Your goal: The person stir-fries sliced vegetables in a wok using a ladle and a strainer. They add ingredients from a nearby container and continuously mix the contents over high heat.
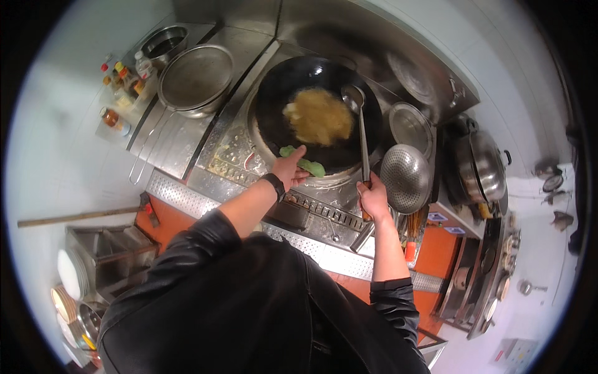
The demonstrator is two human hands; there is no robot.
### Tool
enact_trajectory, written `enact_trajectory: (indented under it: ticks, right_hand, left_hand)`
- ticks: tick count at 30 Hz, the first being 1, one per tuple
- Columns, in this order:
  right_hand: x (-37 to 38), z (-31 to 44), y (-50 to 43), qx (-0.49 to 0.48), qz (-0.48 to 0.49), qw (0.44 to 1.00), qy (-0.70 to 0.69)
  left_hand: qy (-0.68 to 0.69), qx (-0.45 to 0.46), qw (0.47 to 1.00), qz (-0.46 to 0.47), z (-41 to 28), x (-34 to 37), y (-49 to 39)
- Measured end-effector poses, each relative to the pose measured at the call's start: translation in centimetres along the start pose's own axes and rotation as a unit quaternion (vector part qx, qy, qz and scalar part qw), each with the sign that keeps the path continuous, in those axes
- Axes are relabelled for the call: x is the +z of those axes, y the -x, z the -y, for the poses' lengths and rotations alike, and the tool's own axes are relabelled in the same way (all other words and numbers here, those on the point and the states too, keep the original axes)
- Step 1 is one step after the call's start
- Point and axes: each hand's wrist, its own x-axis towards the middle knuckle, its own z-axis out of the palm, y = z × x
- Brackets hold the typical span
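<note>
A large black wok point(275, 93) sits on the steel range with bubbling yellow-brown liquid point(320, 117) in its bottom. Something pale shows at the left side of that liquid. At the wok's near rim, my left hand point(288, 169) holds green leaves point(312, 167), their ends poking out past the fingers. My right hand point(373, 195) grips the wooden-ended handle of a long metal ladle point(362, 126). The ladle's bowl rests against the wok's right inner wall, beside the liquid.
Right of the wok stand a perforated metal skimmer point(405, 177) and a round metal lid or pan point(411, 126). A long-handled fine strainer point(196, 77) lies over a pot at left, near several sauce bottles point(124, 84). A lidded steel pot point(483, 166) stands far right.
</note>
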Motion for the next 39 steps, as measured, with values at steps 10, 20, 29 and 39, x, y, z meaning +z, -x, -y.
enact_trajectory:
  ticks: [10, 20, 29, 39]
  right_hand:
    - [0.2, -0.8, 1.7, 0.214, 0.199, 0.867, -0.403]
    - [-1.3, -1.7, 7.2, 0.134, 0.209, 0.908, -0.338]
    - [-3.1, 0.3, 9.5, 0.021, 0.156, 0.985, -0.07]
    - [-5.2, 3.1, 10.1, -0.02, 0.125, 0.953, 0.276]
  left_hand:
    - [-0.437, 0.221, 0.87, 0.056, 8.8, -16.4, 10.0]
    - [-0.482, -0.135, 0.865, -0.03, 20.5, -30.5, 10.8]
    - [-0.503, -0.209, 0.837, 0.05, 17.5, -29.2, 13.0]
    - [-0.466, -0.03, 0.88, 0.083, 17.9, -30.4, 14.4]
